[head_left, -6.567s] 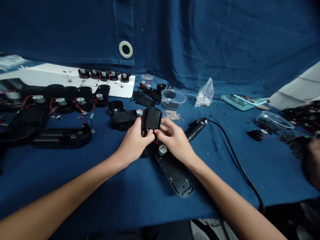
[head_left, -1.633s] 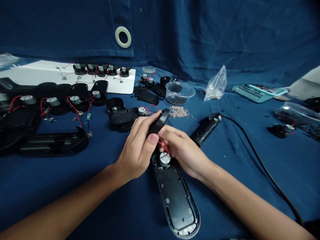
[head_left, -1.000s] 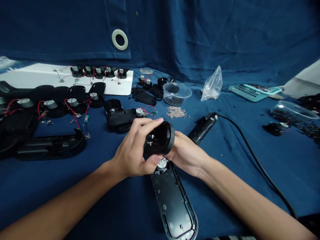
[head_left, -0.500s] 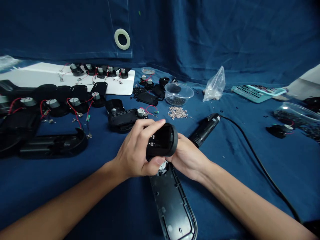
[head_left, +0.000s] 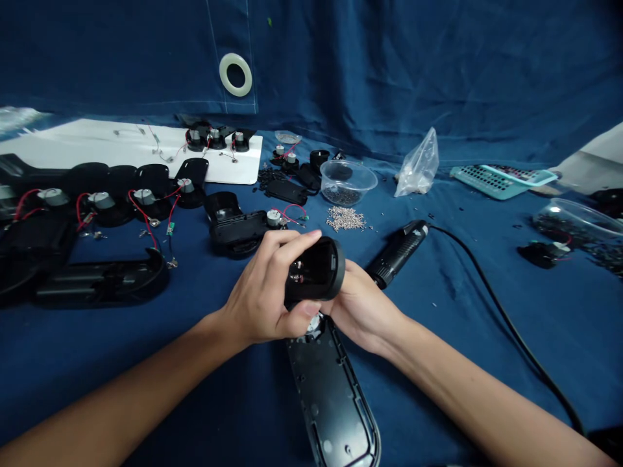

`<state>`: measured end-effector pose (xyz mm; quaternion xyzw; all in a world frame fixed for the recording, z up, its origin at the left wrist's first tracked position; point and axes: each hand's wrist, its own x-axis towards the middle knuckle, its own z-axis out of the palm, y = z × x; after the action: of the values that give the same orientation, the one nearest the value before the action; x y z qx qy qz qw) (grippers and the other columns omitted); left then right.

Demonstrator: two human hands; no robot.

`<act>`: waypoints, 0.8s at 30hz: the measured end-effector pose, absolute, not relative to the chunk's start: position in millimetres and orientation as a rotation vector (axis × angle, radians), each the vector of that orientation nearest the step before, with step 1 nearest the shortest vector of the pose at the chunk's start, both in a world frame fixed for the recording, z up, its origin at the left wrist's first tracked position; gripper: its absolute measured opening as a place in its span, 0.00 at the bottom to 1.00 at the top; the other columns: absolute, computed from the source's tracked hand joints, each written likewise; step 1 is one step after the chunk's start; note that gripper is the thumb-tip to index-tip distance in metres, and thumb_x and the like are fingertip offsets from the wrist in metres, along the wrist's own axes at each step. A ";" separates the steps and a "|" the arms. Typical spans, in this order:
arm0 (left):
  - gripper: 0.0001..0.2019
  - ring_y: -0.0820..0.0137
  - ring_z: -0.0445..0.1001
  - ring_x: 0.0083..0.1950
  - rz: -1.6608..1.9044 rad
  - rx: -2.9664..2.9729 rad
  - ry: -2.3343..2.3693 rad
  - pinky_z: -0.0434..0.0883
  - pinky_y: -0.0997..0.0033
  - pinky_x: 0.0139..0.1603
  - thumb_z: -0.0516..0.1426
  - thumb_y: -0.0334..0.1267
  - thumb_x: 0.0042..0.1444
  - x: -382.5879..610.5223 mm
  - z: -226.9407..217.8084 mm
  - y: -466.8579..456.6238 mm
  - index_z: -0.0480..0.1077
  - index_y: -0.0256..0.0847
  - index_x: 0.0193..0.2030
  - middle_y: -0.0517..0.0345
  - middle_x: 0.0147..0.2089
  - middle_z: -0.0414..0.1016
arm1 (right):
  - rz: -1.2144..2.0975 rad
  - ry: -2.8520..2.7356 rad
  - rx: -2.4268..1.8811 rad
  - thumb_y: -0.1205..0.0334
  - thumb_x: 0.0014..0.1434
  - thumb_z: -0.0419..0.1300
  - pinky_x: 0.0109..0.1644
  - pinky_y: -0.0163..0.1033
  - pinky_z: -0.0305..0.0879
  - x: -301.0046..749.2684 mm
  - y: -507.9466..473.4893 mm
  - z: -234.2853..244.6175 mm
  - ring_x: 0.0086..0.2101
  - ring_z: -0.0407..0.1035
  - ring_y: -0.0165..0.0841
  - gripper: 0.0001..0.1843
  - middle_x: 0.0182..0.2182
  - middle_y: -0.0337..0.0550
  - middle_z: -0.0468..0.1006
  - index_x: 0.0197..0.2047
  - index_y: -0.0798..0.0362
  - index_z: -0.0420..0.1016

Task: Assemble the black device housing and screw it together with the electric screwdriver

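My left hand [head_left: 265, 288] is wrapped around a hollow black plastic housing [head_left: 331, 269], with its thumb below and fingers over the top. The housing's open end faces right, and small shiny metal parts show inside. From the right, my right hand [head_left: 363, 305] grips the housing's far side; its fingertips are hidden behind it. Below both hands a long black plastic casing [head_left: 333, 395] extends toward me, with a round silvery part [head_left: 314, 324] at its top. Whether casing and housing are joined is hidden. A black electric screwdriver [head_left: 396, 256] lies just beyond my right hand.
Left are several black casings [head_left: 97, 282] with motors and red wires. A white board [head_left: 233, 170] stands behind them. Ahead lie a screw pile [head_left: 345, 218], a clear tub [head_left: 348, 185] and a plastic bag [head_left: 419, 165]. A teal basket [head_left: 501, 181] and the screwdriver's cable [head_left: 491, 298] are right.
Two motor pieces at the left of the group on the white board are gone from there; loose wires remain. My hands and the housing stay almost still.
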<state>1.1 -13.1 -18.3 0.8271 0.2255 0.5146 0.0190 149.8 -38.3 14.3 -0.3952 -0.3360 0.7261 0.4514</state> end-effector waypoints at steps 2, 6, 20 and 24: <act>0.30 0.58 0.64 0.56 1.583 2.564 0.715 0.67 0.54 0.55 0.49 0.50 0.61 1.4 -17.9 -13.2 0.54 0.35 0.66 0.41 0.56 0.63 | 1.773 -0.810 -0.998 0.64 0.47 0.66 0.35 0.34 0.63 147.7 -39.3 14.2 0.27 0.62 0.25 0.06 0.24 0.36 0.70 0.27 0.55 0.72; 0.30 0.58 0.65 0.56 1.573 2.582 0.741 0.67 0.54 0.55 0.49 0.50 0.61 2.1 -17.8 -13.9 0.53 0.37 0.66 0.42 0.56 0.63 | 1.708 -0.818 -1.038 0.64 0.45 0.66 0.35 0.33 0.63 145.9 -40.5 13.5 0.28 0.61 0.26 0.07 0.24 0.36 0.69 0.26 0.55 0.71; 0.30 0.59 0.63 0.57 1.592 2.541 0.735 0.65 0.55 0.58 0.50 0.48 0.61 2.8 -18.1 -11.7 0.53 0.34 0.66 0.41 0.57 0.62 | 1.749 -0.796 -0.946 0.65 0.48 0.65 0.36 0.35 0.63 145.0 -42.7 11.6 0.26 0.61 0.25 0.06 0.23 0.34 0.67 0.27 0.54 0.71; 0.31 0.60 0.61 0.58 1.562 2.490 0.739 0.64 0.56 0.60 0.51 0.48 0.61 1.9 -19.0 -10.7 0.52 0.35 0.67 0.42 0.58 0.61 | 1.751 -0.790 -0.929 0.64 0.50 0.64 0.38 0.36 0.64 144.6 -41.8 11.7 0.26 0.61 0.25 0.06 0.22 0.34 0.66 0.27 0.54 0.71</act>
<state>1.9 -10.7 -19.0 0.8204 0.2433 0.5145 0.0554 144.6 -41.8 11.7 -0.3814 -0.3243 0.7186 0.4827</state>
